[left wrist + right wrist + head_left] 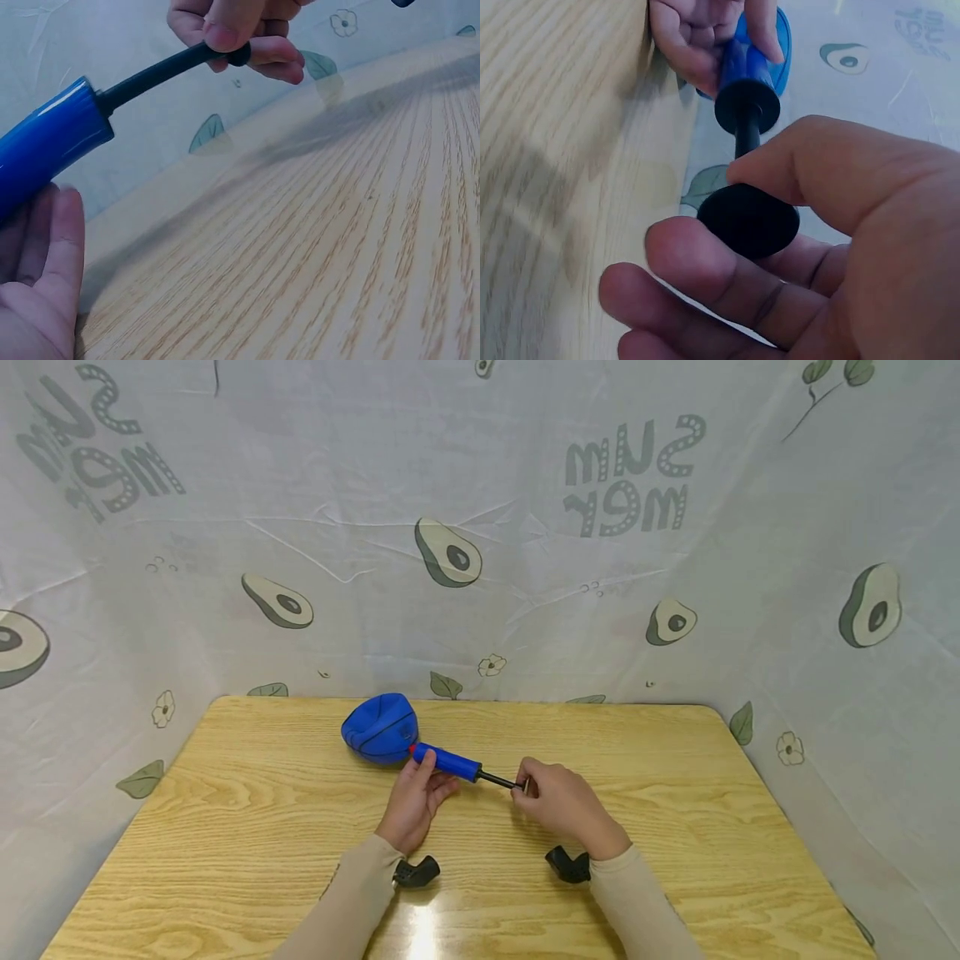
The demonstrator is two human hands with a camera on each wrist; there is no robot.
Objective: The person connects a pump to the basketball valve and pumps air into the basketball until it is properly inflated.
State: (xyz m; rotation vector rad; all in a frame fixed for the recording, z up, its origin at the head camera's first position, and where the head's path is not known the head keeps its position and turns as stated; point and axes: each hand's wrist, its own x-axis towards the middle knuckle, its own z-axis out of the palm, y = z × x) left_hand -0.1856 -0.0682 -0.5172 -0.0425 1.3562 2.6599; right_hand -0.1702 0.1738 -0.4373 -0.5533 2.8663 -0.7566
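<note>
A blue hand pump (447,762) slants across the middle of the table, its red tip against a partly caved-in blue ball (380,729) with dark seam lines. My left hand (415,802) grips the pump's barrel near the ball, thumb on top and fingers beneath. With thumb and fingers, my right hand (562,799) pinches the outer end of the black plunger rod (161,79), which is drawn out of the barrel. In the right wrist view the round black end knob (748,221) sits between thumb and fingers.
The wood-grain table (247,827) carries the ball toward its back edge. Behind and at the sides hangs a pale curtain (360,468) printed with avocados. A black wrist device (417,872) is strapped at the left cuff, and another (567,865) at the right.
</note>
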